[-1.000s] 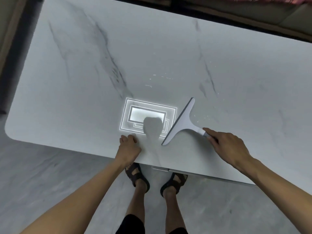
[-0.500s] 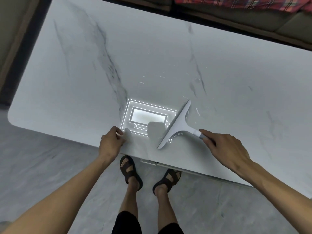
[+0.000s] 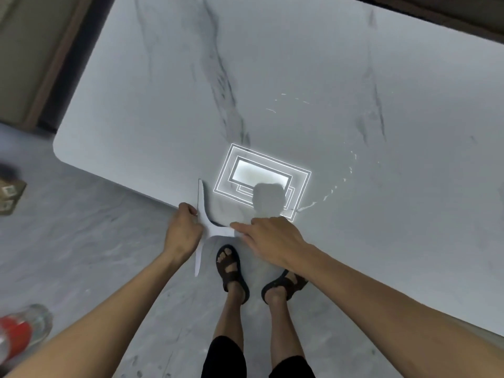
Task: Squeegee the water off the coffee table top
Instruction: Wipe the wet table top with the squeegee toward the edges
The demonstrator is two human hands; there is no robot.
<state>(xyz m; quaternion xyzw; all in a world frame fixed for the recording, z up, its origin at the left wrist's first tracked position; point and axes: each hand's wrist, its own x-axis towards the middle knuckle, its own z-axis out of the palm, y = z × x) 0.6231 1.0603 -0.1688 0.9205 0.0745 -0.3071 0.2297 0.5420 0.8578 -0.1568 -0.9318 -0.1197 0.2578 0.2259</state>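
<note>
White plastic, the squeegee point(image 3: 215, 231) lies at the lower centre of the frame, its blade running up and down across the near edge of the counter point(image 3: 272, 50), the upper half on the marble and the lower half hanging over the floor point(image 3: 95, 241). The right hand point(image 3: 272, 241) holds the handle, its fingers point(image 3: 240, 226) laid forward along it and closed over it. The left hand point(image 3: 182, 233) sits at the counter's edge just left of the blade, fingers curled; whether they pinch the blade or only rest against it I cannot tell.

A second ago the blade stood slanted to the right of the bright light reflection point(image 3: 261, 178); it has since swept leftward and down to the edge, and the left hand has moved from the counter top to meet it. That reads as one stroke run off the edge.

A curved trail of water beads point(image 3: 331, 190) remains right of the reflection, with faint streaks point(image 3: 289, 100) above it, so further passes look necessary.
</note>
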